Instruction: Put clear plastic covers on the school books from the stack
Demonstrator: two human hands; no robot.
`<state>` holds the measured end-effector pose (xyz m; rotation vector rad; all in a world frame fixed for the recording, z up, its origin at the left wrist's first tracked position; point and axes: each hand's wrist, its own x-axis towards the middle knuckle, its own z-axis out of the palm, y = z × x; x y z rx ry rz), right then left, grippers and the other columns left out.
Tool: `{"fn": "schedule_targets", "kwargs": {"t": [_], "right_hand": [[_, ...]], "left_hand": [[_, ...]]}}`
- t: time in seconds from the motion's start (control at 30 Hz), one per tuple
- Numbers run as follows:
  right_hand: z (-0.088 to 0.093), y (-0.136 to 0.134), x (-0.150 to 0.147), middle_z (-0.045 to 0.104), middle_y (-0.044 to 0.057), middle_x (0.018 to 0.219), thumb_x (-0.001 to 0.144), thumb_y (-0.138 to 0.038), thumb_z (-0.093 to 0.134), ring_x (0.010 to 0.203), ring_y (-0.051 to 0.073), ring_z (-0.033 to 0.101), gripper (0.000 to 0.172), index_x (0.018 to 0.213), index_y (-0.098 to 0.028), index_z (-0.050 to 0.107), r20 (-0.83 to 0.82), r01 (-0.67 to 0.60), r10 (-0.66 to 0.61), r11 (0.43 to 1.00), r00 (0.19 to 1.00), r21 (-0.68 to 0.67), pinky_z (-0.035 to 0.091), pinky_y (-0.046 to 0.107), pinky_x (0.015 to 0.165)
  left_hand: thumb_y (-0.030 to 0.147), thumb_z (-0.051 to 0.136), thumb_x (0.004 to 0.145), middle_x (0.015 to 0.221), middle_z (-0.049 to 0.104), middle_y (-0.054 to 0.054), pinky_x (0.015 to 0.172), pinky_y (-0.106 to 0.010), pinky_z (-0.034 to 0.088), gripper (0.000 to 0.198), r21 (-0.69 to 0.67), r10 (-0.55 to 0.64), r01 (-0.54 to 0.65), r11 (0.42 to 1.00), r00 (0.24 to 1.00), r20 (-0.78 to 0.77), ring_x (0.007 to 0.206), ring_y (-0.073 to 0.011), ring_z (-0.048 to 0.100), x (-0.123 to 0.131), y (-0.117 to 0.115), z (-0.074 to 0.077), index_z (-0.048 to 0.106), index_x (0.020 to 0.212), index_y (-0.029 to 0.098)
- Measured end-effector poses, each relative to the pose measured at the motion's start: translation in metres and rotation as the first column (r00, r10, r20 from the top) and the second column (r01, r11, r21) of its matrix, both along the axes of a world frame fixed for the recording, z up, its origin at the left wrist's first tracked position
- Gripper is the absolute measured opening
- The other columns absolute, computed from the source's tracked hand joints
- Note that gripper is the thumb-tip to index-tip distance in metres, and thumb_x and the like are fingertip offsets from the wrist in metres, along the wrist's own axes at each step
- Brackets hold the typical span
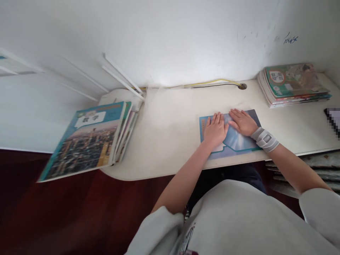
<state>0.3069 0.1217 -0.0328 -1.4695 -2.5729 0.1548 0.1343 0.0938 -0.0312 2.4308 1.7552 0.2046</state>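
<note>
A closed blue book lies flat near the front edge of the white desk. My left hand rests palm down on the left part of its cover, fingers stretched toward the wall. On the upper right part of the same cover lies my right hand, flat, fingers pointing to the upper left. The two thumbs almost meet over the cover. A grey band wraps my right wrist. Both hands hide parts of the cover.
Upright at the desk's left end lean several textbooks, the front one with a city picture. A stack of books lies at the back right. Cables run along the wall to a hole. A dark-edged object sits at the right edge.
</note>
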Motion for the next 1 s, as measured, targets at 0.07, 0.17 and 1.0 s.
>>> {"fn": "schedule_targets", "kwargs": {"t": [0.07,0.17,1.0], "right_hand": [[-0.001,0.004,0.018,0.041,0.014,0.143,0.095,-0.041,0.027,0.135,0.026,0.033,0.055,0.135,-0.008,0.043,0.009,0.049,-0.049,0.999,0.999,0.012,0.024,0.044,0.110],[-0.004,0.009,0.035,0.047,0.014,0.139,0.094,-0.035,0.031,0.131,0.025,0.039,0.050,0.132,-0.009,0.048,-0.026,0.100,-0.099,0.994,0.995,0.040,0.027,0.041,0.109],[-0.012,0.026,0.057,0.063,0.013,0.108,0.079,-0.033,0.055,0.106,0.027,0.054,0.027,0.099,-0.015,0.062,-0.290,0.607,-0.580,0.795,0.761,0.004,0.037,0.043,0.096]], "left_hand": [[0.039,0.018,0.095,0.150,0.030,-0.011,0.115,-0.041,0.014,0.058,0.010,0.032,-0.032,0.999,0.999,0.006,0.140,-0.0230,0.021,-0.012,0.002,-0.001,0.030,0.142,0.008],[0.034,0.020,0.095,0.146,0.037,-0.013,0.114,-0.039,0.018,0.054,0.049,0.058,-0.060,0.997,0.997,0.041,0.137,-0.0226,0.028,-0.024,0.005,0.000,0.035,0.139,0.007],[0.031,0.044,0.087,0.126,0.058,-0.015,0.109,-0.040,0.029,0.032,0.080,0.405,-0.445,0.892,0.866,0.294,0.126,-0.0243,0.044,-0.063,0.018,0.004,0.063,0.105,0.013]]}}
